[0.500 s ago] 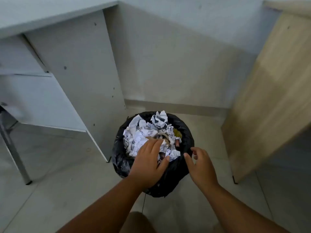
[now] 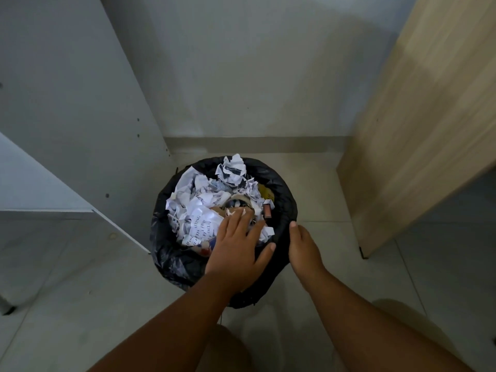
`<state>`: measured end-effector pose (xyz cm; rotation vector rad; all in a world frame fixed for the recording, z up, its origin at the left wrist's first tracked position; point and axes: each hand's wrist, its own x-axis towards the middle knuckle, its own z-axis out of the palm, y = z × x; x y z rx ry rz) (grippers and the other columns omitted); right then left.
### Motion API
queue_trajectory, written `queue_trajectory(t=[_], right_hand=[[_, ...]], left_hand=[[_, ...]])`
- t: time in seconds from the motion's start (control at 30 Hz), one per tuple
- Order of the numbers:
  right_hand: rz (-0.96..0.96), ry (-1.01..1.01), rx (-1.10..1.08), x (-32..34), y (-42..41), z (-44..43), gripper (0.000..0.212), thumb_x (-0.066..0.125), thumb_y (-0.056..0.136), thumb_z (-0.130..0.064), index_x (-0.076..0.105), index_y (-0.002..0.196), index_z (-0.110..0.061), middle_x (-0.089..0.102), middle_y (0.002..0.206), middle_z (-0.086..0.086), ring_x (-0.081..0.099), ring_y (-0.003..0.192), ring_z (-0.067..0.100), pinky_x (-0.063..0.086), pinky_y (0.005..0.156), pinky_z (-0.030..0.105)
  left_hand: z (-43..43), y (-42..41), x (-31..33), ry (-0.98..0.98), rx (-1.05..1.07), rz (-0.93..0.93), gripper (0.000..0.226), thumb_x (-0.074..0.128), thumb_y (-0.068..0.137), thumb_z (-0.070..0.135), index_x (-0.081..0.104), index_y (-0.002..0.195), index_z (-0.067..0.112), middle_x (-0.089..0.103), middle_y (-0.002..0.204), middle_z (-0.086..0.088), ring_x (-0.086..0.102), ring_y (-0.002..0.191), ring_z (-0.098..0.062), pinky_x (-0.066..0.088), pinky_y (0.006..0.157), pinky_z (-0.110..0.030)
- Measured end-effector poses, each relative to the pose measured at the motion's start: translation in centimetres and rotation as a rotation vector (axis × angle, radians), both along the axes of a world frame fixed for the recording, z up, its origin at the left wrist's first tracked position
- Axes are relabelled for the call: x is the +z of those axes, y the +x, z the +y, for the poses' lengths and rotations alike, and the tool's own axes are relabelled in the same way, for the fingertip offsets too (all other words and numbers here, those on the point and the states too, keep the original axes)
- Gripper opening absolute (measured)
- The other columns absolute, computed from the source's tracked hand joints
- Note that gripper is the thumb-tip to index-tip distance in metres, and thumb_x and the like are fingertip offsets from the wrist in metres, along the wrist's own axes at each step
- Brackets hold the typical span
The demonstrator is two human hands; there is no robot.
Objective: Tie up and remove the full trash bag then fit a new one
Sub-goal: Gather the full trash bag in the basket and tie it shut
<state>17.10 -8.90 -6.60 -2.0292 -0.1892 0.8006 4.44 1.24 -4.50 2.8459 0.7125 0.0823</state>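
Note:
A black trash bag (image 2: 171, 253) lines a round bin on the floor, its rim folded over the outside. It is heaped with crumpled white paper (image 2: 193, 208) and a few other scraps. My left hand (image 2: 236, 253) lies flat on the paper at the near side, fingers spread, thumb on the bag's rim. My right hand (image 2: 303, 251) is against the bag's right rim, fingers curled down over the outside edge; whether they pinch the plastic is hidden.
A white desk panel (image 2: 80, 116) stands close on the bin's left. A wooden cabinet side (image 2: 416, 143) stands to the right. The wall and skirting (image 2: 255, 145) run behind. Tiled floor (image 2: 335, 304) lies between bin and cabinet.
The camera has come closer and lower over the bin. My left hand has flattened onto the paper. My right hand has moved in from beside the bin to its right rim.

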Motion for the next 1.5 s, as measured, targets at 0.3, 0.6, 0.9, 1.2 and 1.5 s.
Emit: queue_trajectory(t=[0.3,0.6,0.9,1.2,1.5], right_hand=[[0.655,0.292,-0.312,-2.6,3.1,1.2,0.082,0.064,0.069,-0.077,0.070,0.124,-0.017,0.072,0.120,0.014,0.071,0.104,0.035,0.055,0.097,0.052],[0.326,0.631,-0.191,5.1,4.7,2.5,0.030,0.075,0.088,-0.028,0.073,0.112,-0.011,0.078,0.103,0.012,0.076,0.091,0.029,0.062,0.075,0.041],[0.358,0.728,0.129,10.7,4.0,4.8,0.062,0.059,0.088,-0.059,0.071,0.122,-0.008,0.072,0.121,0.016,0.068,0.116,0.029,0.047,0.106,0.049],[0.421,0.672,0.136,12.4,5.7,5.7,0.101,0.047,0.075,-0.081,0.069,0.112,0.011,0.071,0.109,0.031,0.071,0.103,0.040,0.058,0.091,0.046],[-0.018,0.470,0.207,13.2,6.4,9.8,0.037,0.071,0.087,-0.049,0.074,0.085,-0.012,0.077,0.088,0.012,0.074,0.083,0.028,0.058,0.084,0.047]], left_hand=[[0.0,0.3,-0.6,0.013,0.032,-0.067,0.081,0.008,0.096,0.071,0.038,0.155,0.025,0.026,0.166,-0.005,0.003,0.157,-0.020,0.000,0.127,-0.043],[0.3,0.1,-0.4,-0.217,0.073,-0.364,0.068,0.026,0.101,0.063,0.045,0.149,0.019,0.043,0.156,0.000,0.031,0.147,-0.014,0.026,0.119,-0.038],[4.4,6.2,7.7,-0.590,0.198,-0.716,0.043,0.029,0.103,0.050,0.051,0.137,0.034,0.051,0.131,0.028,0.039,0.125,0.019,0.028,0.106,-0.012],[11.5,9.9,9.5,-0.858,0.132,-0.422,0.075,0.013,0.092,0.078,0.072,0.100,0.032,0.069,0.105,-0.010,0.064,0.103,-0.021,0.047,0.096,-0.036],[13.5,11.7,11.0,-0.959,0.095,-0.567,0.079,0.010,0.082,0.084,0.059,0.099,0.025,0.051,0.079,0.000,0.052,0.076,-0.013,0.041,0.077,-0.032]])
